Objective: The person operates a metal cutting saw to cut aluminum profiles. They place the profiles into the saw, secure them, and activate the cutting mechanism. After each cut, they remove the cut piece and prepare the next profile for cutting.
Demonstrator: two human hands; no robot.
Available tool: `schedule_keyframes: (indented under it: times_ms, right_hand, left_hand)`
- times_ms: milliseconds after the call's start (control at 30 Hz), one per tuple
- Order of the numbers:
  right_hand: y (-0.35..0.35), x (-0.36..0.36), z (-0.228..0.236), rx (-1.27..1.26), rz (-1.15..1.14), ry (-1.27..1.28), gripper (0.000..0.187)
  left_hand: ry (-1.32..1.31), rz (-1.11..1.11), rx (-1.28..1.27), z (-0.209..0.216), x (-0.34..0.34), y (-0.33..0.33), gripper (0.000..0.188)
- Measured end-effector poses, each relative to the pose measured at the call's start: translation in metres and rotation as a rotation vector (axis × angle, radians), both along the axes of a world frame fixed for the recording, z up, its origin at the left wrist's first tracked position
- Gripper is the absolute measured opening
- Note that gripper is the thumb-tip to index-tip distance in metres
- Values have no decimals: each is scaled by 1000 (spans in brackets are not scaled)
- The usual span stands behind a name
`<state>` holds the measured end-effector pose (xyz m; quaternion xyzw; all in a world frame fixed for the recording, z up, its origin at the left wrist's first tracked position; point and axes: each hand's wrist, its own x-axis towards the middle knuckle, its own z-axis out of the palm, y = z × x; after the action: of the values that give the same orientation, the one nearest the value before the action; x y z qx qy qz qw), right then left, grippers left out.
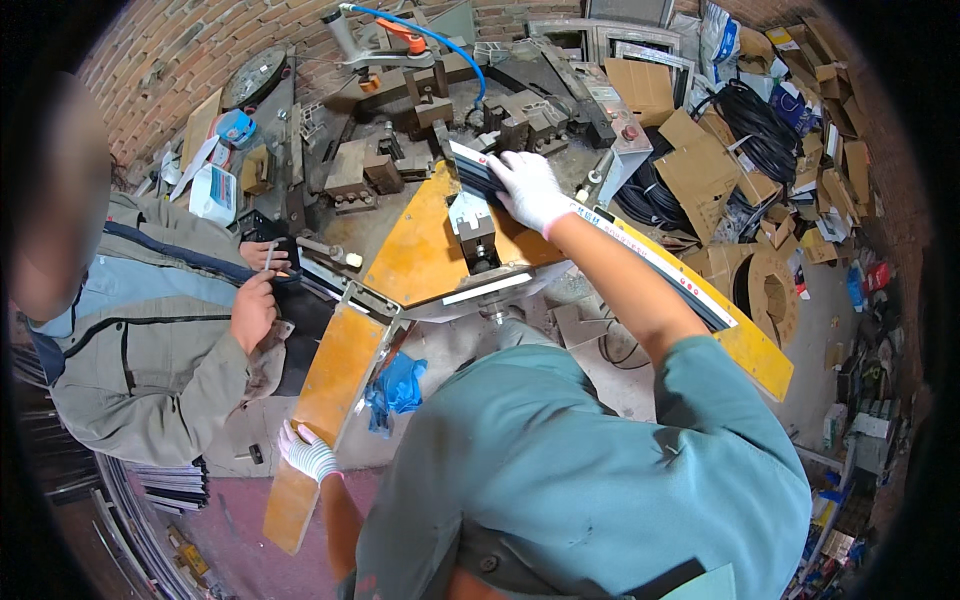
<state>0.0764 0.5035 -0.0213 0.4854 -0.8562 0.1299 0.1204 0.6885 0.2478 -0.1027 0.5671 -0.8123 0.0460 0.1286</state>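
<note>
My right hand (534,188), in a white glove, is closed on the end of a dark metal profile (470,165) with a white strip along it. This profile stands at the middle of the machine, behind a square metal block (477,238). My left hand (308,453), in a white striped glove, lies on the long orange support arm (341,362) at the lower left. Its fingers look outstretched and partly apart. Orange plates (420,250) flank the block, and a yellow support arm (755,350) with a dark strip runs to the right.
A co-worker in a grey jacket (140,330) stands at the left, both hands near a small thin thing. Metal clamps and blocks (365,170) cover the machine bed. A blue hose (430,35) arches behind. Cardboard (705,180) and black coils (755,125) lie right; a blue bag (398,385) lies below.
</note>
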Motion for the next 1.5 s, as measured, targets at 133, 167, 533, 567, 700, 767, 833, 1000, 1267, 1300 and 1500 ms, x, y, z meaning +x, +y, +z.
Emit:
schedule_keyframes:
  times_ms: [133,167,533,567,700,767,833,1000,1267,1300,1500]
  right_hand:
    - [99,27,-1,-197,-53,34,69]
    - [128,35,-2,-162,-106,45,65]
    - [299,43,-27,213,-488,-357,82]
    - [307,46,-24,166,-463,-347,80]
    - [343,64,11,126,-445,-273,77]
    - [357,70,37,131,-443,-252,76]
    - [360,75,62,141,-428,-169,76]
    - [331,67,122,79,-220,-71,71]
    - [182,67,162,299,263,-106,67]
    - [161,70,160,293,344,-106,67]
    - [54,107,137,287,685,-185,64]
  left_hand:
    - [85,-127,-197,-1,-43,28,46]
    - [123,-183,-139,0,-58,38,47]
    - [487,-1106,211,86,-311,110,49]
    - [406,-1117,231,99,-333,113,49]
    - [439,-1288,204,155,-407,135,46]
    - [445,-1411,326,181,-436,148,43]
    - [543,-1499,313,202,-452,166,52]
    - [308,-1538,266,233,-449,196,56]
    - [8,-1289,510,224,-380,184,63]
    - [58,-1244,442,220,-369,183,64]
    - [157,-944,352,195,-279,162,59]
